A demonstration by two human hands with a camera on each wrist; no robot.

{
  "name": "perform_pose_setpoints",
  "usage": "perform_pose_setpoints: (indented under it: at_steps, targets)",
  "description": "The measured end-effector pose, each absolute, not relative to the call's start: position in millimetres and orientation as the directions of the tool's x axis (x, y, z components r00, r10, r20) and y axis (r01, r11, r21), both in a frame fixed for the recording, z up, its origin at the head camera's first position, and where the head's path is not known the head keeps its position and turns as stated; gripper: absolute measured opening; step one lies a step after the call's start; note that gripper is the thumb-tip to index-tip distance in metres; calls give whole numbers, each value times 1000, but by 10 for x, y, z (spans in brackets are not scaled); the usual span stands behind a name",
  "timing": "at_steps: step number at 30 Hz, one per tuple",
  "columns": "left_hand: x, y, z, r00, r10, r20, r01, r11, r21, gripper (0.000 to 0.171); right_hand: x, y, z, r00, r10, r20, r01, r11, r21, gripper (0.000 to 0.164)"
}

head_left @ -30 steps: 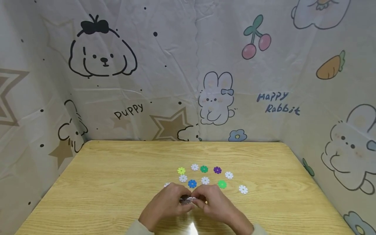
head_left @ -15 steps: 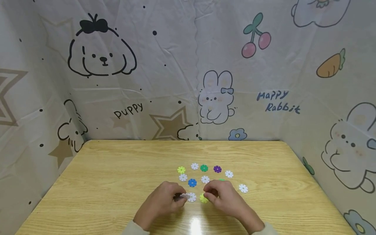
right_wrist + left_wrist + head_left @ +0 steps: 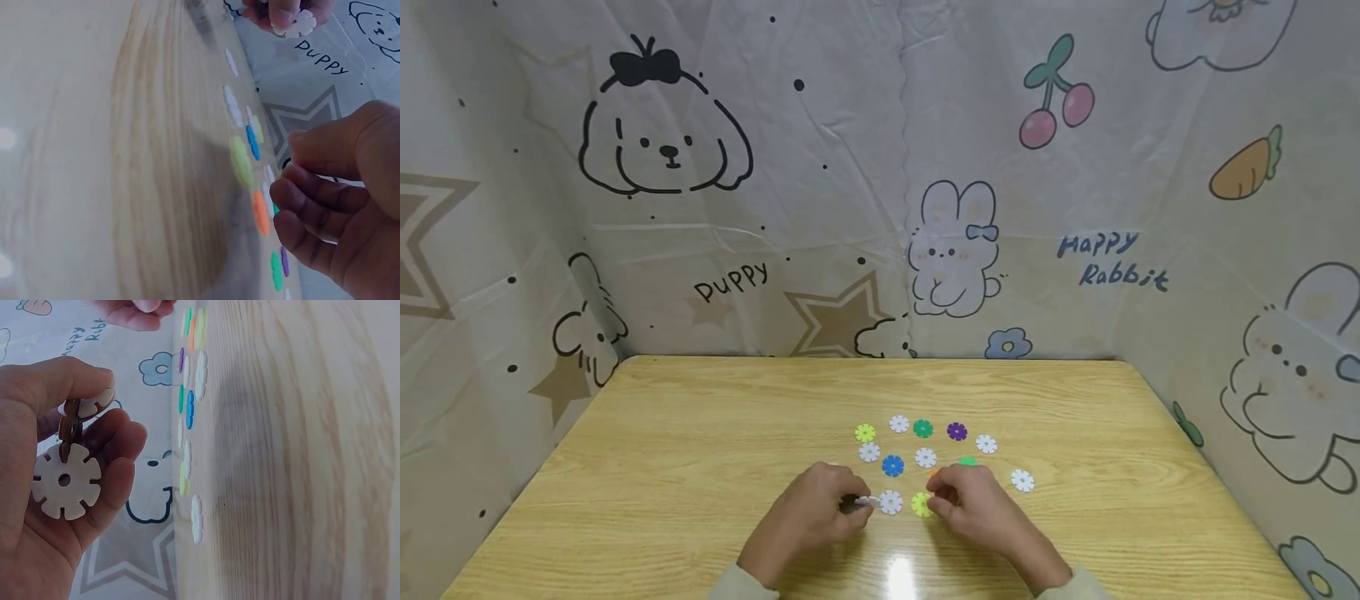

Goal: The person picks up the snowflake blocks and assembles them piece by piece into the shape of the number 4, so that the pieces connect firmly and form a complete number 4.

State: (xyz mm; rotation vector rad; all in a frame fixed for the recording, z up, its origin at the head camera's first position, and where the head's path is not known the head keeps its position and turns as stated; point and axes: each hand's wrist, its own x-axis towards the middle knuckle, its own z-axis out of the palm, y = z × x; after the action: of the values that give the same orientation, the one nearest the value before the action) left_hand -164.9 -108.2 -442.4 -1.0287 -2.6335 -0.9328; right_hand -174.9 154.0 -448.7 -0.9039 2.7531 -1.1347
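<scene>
My left hand [image 3: 812, 510] holds a small joined piece of slotted snowflake discs above the table. In the left wrist view this piece shows a white disc [image 3: 65, 494], a brown disc [image 3: 70, 428] and another white disc [image 3: 97, 405] between thumb and fingers. My right hand [image 3: 985, 504] hovers with loosely bent fingers and nothing in them, as the right wrist view shows. Nearest to it in the head view lie a yellow disc [image 3: 921, 505] and an orange disc [image 3: 260, 212], the latter mostly hidden by the hand in the head view. A loose white disc [image 3: 891, 502] lies between the hands.
Farther back on the wooden table [image 3: 700, 425] lie several loose discs, among them blue [image 3: 892, 466], dark green [image 3: 922, 428], purple [image 3: 957, 432] and bright green [image 3: 967, 461]. One white disc [image 3: 1022, 481] lies to the right. A printed cloth [image 3: 820, 208] hangs around the table.
A second ago both hands met at the disc piece. My right hand has since let go and moved right, uncovering the white and yellow discs. The left hand keeps the piece, shifted slightly left.
</scene>
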Motion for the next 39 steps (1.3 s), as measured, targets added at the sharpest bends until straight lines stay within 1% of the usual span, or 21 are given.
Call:
perform_pose_setpoints:
  at_steps: [4, 9, 17, 24, 29, 32, 39]
  targets:
    - [-1656, -1099, -4427, -747, 555, 366, 662, 566, 491, 8, -1757, 1527, -4529, -848, -507, 155, -481, 611, -629, 12]
    - [-1661, -1115, -4422, -749, 557, 359, 658, 560, 503, 8, -1765, 1508, -4563, -859, -490, 146, -467, 636, -614, 16]
    - [-1670, -1135, -4422, -742, 549, 385, 670, 574, 471, 10, -1786, 1450, -4605, -871, -475, 130, -453, 668, -591, 25]
    - [-1663, -1140, -4389, -760, 547, 351, 646, 571, 506, 9, -1796, 1404, -4590, -876, -471, 103, -441, 696, -566, 28]
    - [-1658, -1133, -4406, -775, 543, 323, 625, 586, 516, 8, -1806, 1385, -4574, -887, -457, 63, -404, 704, -584, 25]
    - [-1658, -1125, -4420, -779, 541, 318, 620, 587, 521, 10, -1819, 1374, -4566, -891, -452, 36, -381, 702, -602, 23]
    - [-1666, -1117, -4449, -765, 545, 342, 639, 584, 500, 11, -1831, 1391, -4590, -898, -439, 40, -367, 697, -616, 28]
